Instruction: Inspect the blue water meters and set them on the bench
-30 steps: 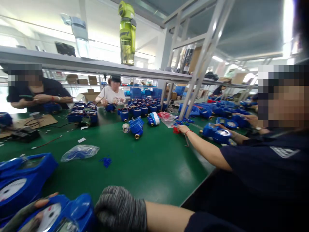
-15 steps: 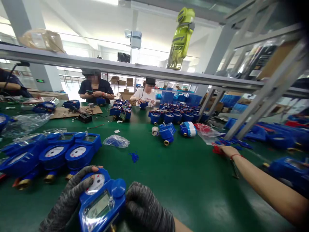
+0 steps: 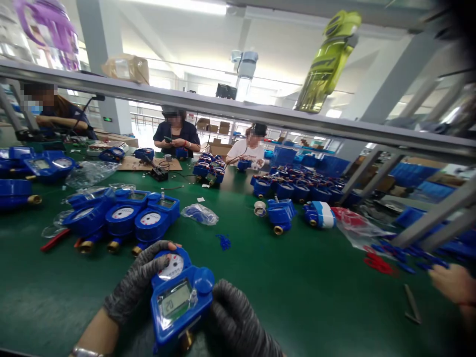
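A blue water meter (image 3: 182, 302) with a digital display and a round white dial is tilted up toward me near the front of the green table. My left hand (image 3: 143, 272), in a grey fingerless glove, grips its dial end, with fingers over the dial's rim. Against the meter's right side, by the round blue cap, my gloved right hand (image 3: 238, 317) is closed. Its fingertips are hidden, so what they pinch cannot be made out. A brass fitting (image 3: 187, 341) shows under the meter.
Several blue meters (image 3: 121, 218) stand in a row at left, near a red-handled tool (image 3: 55, 240). Small blue pieces (image 3: 223, 242) lie mid-table. Another person's hand (image 3: 451, 282) is by blue and red ties (image 3: 379, 263) at right. A shelf (image 3: 208, 101) with bottles spans above.
My view has swung left, so most things sit further right. The other person's hand has moved off the red ties toward the blue ones. My hands keep about the same hold on the meter.
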The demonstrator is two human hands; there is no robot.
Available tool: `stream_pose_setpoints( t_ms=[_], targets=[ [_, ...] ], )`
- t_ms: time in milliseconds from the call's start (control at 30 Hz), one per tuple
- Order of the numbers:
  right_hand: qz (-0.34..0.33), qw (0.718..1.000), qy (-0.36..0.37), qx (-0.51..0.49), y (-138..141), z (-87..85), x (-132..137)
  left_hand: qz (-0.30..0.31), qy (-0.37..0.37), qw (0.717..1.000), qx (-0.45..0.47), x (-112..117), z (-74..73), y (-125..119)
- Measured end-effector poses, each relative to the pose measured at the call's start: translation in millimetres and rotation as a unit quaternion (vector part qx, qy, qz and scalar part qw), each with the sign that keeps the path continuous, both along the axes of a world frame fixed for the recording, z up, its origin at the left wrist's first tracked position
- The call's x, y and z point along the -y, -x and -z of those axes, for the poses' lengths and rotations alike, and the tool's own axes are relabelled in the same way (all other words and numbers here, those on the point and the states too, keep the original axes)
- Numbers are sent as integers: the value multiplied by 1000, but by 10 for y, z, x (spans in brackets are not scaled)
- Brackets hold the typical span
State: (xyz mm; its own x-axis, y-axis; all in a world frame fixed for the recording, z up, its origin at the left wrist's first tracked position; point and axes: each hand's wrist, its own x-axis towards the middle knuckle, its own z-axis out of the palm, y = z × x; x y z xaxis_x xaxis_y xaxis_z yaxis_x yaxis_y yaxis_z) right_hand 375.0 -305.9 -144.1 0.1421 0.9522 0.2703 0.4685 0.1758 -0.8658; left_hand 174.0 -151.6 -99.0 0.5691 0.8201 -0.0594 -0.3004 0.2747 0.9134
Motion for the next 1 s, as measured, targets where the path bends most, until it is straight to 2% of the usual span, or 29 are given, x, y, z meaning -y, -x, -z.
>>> stream_pose_setpoints(
  t_ms=[67,133,233,333,467,567,667,833,1000],
  targets=[
    [11,1000,25,2,20,2,2,6,-6,1000,3,-12,4,1],
    [28,999,14,30,34,4,8,10,-12,1000,6,-16,4,3],
    [34,993,-48,100,33,3,22,9,-21,1000,8,-9,-4,2],
    [9,983,-96,158,8,-24,29,4,-7,1000,6,0,-15,-2],
    [-5,994,-35,105,4,-112,25,-8,5,1000,-2,5,-15,-1],
    [25,998,8,52,33,-148,13,-8,4,1000,-5,18,-14,6],
    [45,997,-9,54,43,-112,3,-8,12,1000,-8,34,-17,10],
    [36,984,-91,151,46,19,32,-7,11,1000,-19,16,11,15],
    [120,969,-93,195,97,125,59,3,8,1000,-24,-19,40,28]
  ],
)
